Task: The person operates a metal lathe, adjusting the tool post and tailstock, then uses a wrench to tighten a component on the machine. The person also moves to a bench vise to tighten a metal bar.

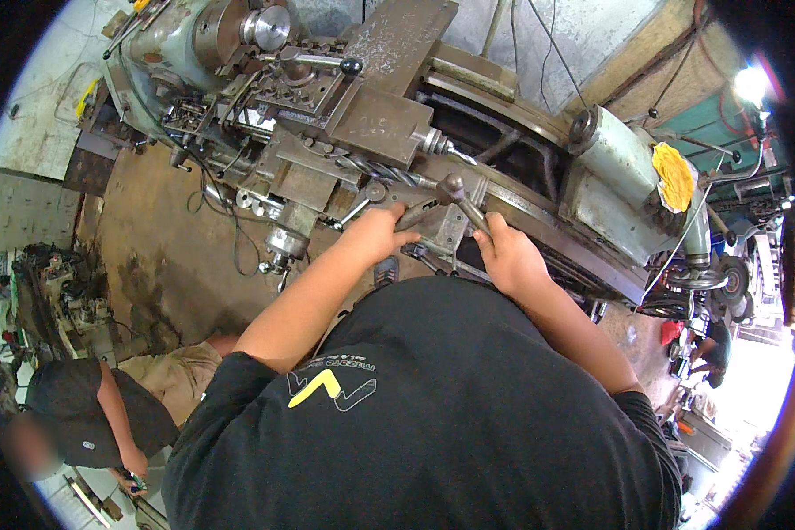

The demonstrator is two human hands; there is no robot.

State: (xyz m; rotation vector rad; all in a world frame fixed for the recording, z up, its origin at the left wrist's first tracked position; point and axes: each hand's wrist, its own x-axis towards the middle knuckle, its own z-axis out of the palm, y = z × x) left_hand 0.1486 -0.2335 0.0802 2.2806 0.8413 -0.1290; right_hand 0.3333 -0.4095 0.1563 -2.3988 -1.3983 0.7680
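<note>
My right hand (514,258) is closed around the handle of a hammer (451,186), whose metal head sits just beyond my left hand. In my left hand (375,234), thumb and fingers grip a dark, slotted metal sleeve (418,213). The sleeve's far end lies close to the hammer head; whether they touch I cannot tell. Both hands are over the near side of the lathe carriage (384,128). A large twist drill (375,170) lies on the carriage just past my left hand, its far right part partly hidden near the hammer.
The lathe chuck (216,34) is at the upper left, the tailstock (627,177) at the right with a yellow cloth (674,177) on it. A tool post (300,79) with a ball-ended lever stands on the carriage. One person (106,411) is at lower left, another (711,349) far right.
</note>
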